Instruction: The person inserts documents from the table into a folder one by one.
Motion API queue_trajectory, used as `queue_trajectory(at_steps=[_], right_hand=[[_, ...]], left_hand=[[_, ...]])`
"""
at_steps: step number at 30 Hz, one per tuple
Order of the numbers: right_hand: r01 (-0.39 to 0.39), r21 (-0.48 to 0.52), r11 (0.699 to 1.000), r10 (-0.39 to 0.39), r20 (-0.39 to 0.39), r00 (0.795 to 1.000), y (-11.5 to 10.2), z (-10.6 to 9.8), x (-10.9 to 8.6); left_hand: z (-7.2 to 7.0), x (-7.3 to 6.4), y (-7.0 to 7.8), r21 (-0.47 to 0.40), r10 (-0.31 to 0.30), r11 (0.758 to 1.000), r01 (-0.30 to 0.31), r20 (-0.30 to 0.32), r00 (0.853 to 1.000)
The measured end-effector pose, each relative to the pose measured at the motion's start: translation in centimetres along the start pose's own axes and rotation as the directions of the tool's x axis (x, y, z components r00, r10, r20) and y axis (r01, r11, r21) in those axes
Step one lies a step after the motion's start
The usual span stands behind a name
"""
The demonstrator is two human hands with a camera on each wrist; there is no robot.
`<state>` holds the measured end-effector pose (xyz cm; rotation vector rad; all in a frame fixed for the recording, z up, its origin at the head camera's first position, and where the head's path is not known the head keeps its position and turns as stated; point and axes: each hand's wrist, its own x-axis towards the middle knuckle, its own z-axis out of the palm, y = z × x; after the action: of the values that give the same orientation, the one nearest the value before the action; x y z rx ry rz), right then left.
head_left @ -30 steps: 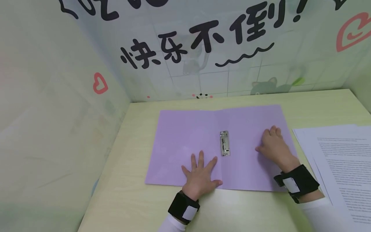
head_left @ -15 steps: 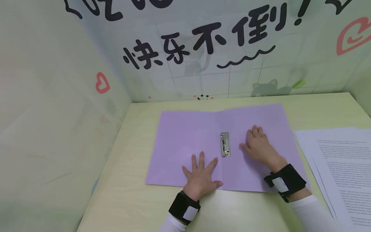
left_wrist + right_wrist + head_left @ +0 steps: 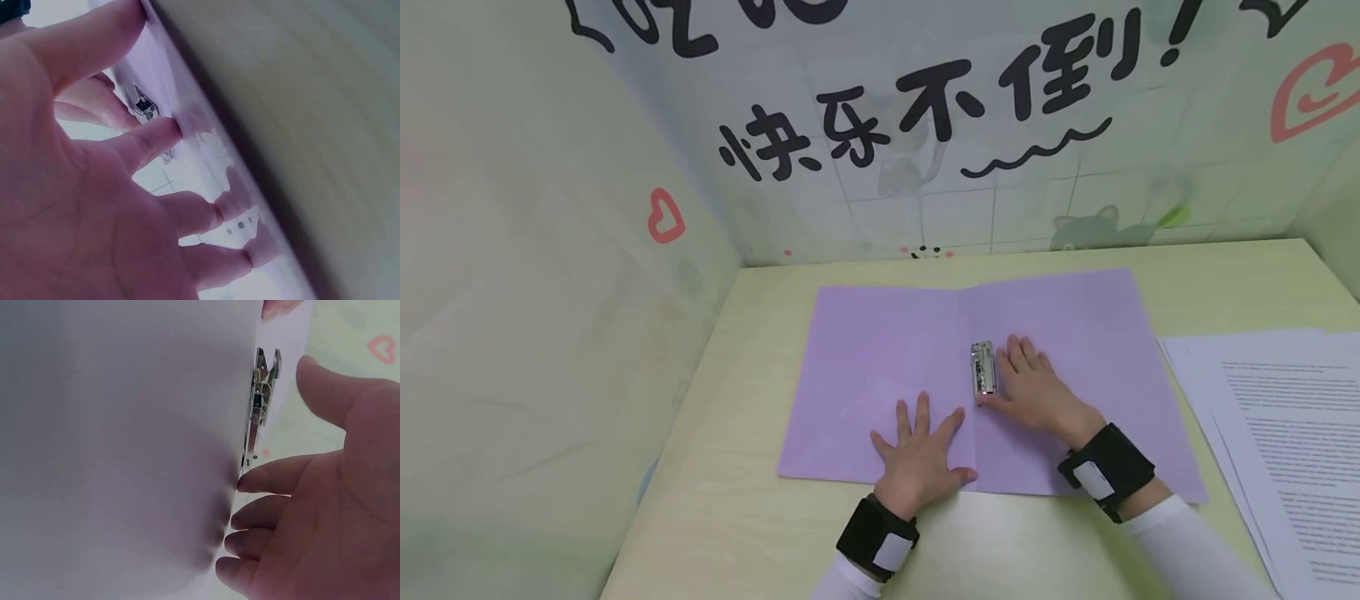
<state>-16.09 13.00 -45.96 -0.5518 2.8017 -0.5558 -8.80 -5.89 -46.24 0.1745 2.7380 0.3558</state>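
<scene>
A purple folder lies spread open on the table, with a metal clip fixed just right of its fold. My left hand rests on the lower part of the left cover, fingers spread and thumb near the fold. Right beside the clip is my right hand, its fingers extended on the right cover and its thumb at the clip's lower end. In the right wrist view the thumb stands off from the clip, and the fingertips meet the folder's surface. Neither hand grips anything.
Several printed sheets lie to the right of the folder on the light wooden table. A wall with black lettering rises behind the table, and another wall borders it on the left.
My right hand has slid left across the right cover, from near its outer edge to the clip. The left hand has stayed in place, and the view has shifted slightly.
</scene>
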Motion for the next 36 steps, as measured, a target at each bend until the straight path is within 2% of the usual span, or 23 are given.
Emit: queue_trajectory(at_steps=[5, 9, 13, 22, 36], right_hand=[[0.006, -0.041, 0.999, -0.007, -0.004, 1.0, -0.3, 0.6, 0.0], [-0.001, -0.029, 1.0, 0.0, -0.016, 1.0, -0.5, 0.8, 0.0], [-0.015, -0.016, 1.0, 0.014, -0.035, 0.999, -0.9, 0.9, 0.1], [-0.064, -0.071, 0.995, 0.06, -0.061, 0.996, -1.1, 1.4, 0.3], [-0.12, -0.046, 0.992, 0.115, -0.094, 0.989, -0.9, 1.8, 1.1]], left_hand=[[0.3, -0.2, 0.0, 0.0, -0.012, 1.0, 0.012, 0.005, 1.0], [0.4, -0.1, -0.1, 0.012, -0.016, 1.0, 0.016, 0.006, 1.0], [0.4, -0.1, -0.1, 0.02, -0.015, 1.0, 0.015, 0.003, 1.0], [0.4, 0.0, 0.0, 0.015, -0.008, 1.0, 0.008, 0.01, 1.0], [0.4, 0.2, 0.0, 0.027, 0.003, 1.0, -0.003, 0.012, 1.0]])
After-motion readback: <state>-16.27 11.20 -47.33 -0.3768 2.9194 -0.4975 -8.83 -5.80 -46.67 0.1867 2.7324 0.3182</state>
